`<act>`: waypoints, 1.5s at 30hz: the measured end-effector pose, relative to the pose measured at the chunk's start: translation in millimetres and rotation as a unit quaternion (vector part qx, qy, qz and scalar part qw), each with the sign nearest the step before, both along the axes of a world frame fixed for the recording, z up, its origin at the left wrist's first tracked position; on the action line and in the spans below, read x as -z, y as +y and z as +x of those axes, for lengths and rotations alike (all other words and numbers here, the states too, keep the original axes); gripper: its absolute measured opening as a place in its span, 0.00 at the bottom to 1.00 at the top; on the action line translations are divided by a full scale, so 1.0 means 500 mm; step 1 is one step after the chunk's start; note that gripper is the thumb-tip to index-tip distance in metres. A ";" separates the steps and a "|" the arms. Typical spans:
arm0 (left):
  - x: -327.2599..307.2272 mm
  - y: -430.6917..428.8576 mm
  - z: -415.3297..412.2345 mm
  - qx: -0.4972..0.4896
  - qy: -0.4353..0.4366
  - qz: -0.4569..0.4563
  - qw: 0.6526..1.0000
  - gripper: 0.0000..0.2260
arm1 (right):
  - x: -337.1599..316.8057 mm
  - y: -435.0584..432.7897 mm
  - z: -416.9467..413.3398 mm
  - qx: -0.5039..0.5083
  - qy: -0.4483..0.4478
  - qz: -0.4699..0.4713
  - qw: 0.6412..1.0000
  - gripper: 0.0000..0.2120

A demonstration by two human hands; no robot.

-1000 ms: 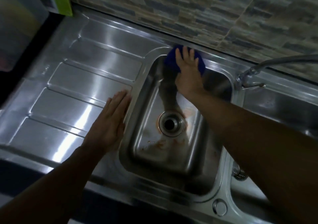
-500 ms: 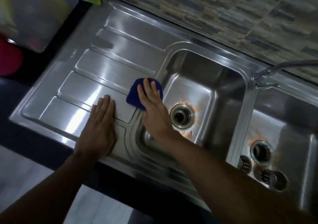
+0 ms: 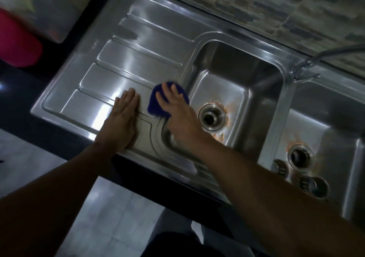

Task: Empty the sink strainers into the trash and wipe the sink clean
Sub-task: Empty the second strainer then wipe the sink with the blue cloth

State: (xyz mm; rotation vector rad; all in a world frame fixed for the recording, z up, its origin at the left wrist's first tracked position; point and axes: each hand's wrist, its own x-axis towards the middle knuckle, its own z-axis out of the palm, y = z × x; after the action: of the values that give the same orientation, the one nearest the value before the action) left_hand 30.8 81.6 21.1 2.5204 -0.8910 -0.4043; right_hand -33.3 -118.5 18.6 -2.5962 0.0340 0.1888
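Blue cloth under our right hand, on the steel rim between drainboard and left basin.
Head view: our right hand presses the cloth with fingers straight and spread, not curled round it. Our left hand lies flat on the drainboard just beside, fingers together. We judge the cloth soft and light, apt to bunch or slide on slick steel, so flat pressure on its middle suits it. Orange residue rings the drain. What look like two strainers lie in the right basin.

right hand flat on blue cloth, sink
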 end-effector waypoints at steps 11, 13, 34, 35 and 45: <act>-0.019 0.014 -0.087 -0.034 0.012 0.027 0.999 0.32 | -0.009 0.044 -0.233 -0.143 0.104 0.011 0.984 0.35; -0.013 0.001 -0.115 -0.020 -0.001 0.033 0.999 0.31 | -0.024 0.007 -0.292 -0.123 0.101 0.023 0.987 0.36; 0.004 -0.045 -0.157 0.044 -0.043 0.052 0.997 0.30 | -0.032 -0.095 -0.425 -0.082 0.011 0.029 0.996 0.37; 0.004 -0.048 -0.153 0.058 -0.043 0.046 0.996 0.29 | -0.034 -0.118 -0.454 -0.082 -0.009 0.014 0.996 0.37; 0.022 -0.159 -0.036 0.113 -0.086 0.024 0.990 0.26 | -0.035 -0.184 -0.399 0.073 -0.006 0.064 0.995 0.27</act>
State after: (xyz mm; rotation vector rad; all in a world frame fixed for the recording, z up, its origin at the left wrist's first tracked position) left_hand 12.6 2.0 10.0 2.5360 -1.2546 -0.2826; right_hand -232.9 -210.7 36.3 -2.4547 0.1999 0.1172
